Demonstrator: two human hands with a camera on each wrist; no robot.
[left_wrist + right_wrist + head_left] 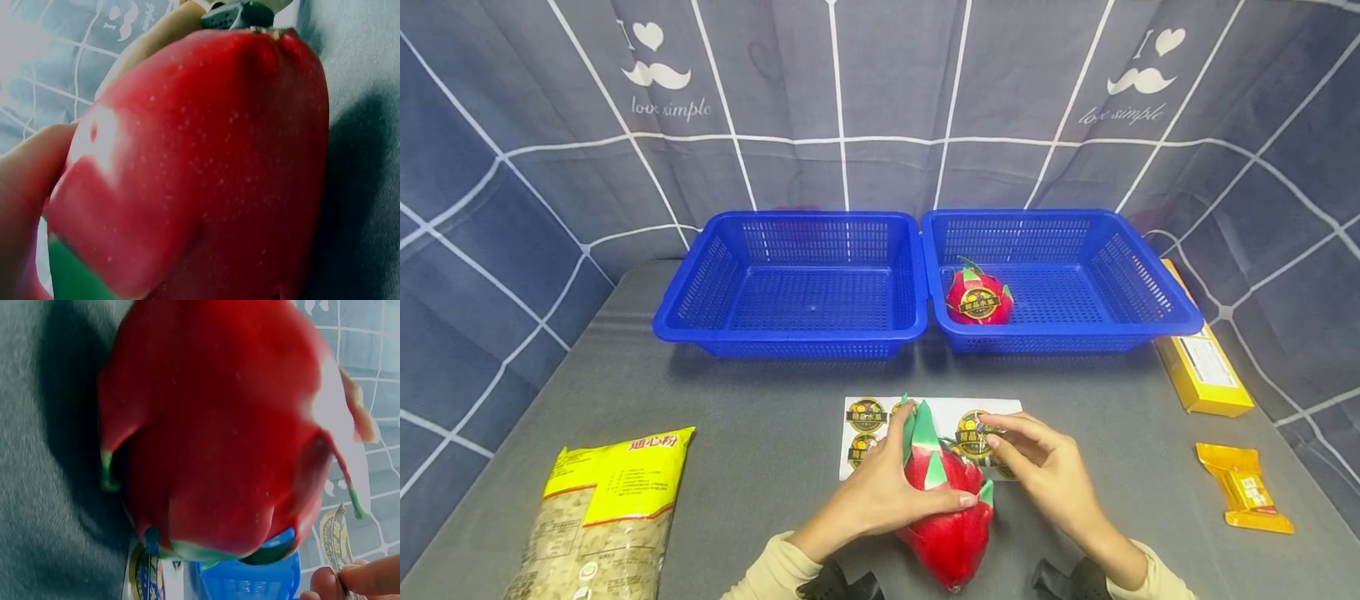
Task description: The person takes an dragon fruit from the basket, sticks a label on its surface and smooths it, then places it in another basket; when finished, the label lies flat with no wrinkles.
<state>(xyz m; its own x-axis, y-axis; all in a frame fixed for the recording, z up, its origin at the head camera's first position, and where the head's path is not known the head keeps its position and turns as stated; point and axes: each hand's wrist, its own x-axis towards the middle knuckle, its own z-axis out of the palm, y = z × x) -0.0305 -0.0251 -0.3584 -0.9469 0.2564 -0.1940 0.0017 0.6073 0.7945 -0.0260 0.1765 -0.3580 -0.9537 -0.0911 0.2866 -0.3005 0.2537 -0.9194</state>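
Observation:
In the head view my left hand (883, 492) holds a red dragon fruit (951, 537) with green-tipped scales, thumb across its front side. The fruit fills most of the left wrist view, where its smooth red skin (206, 156) shows. My right hand (1056, 471) pinches a round black-and-gold sticker (972, 433) between thumb and fingertips, just beside the fruit's leafy end. In the right wrist view this sticker (336, 540) stands tilted, apart from the fruit. A white sticker sheet (951, 407) lies behind the fruit, partly covered by it and my hands.
Two blue baskets stand side by side: the left basket (790, 335) and the right basket (1067, 331), which holds another stickered dragon fruit (961, 290). A pasta bag (606, 508) lies at left. On the right are a yellow box (1206, 367) and an orange packet (1247, 489).

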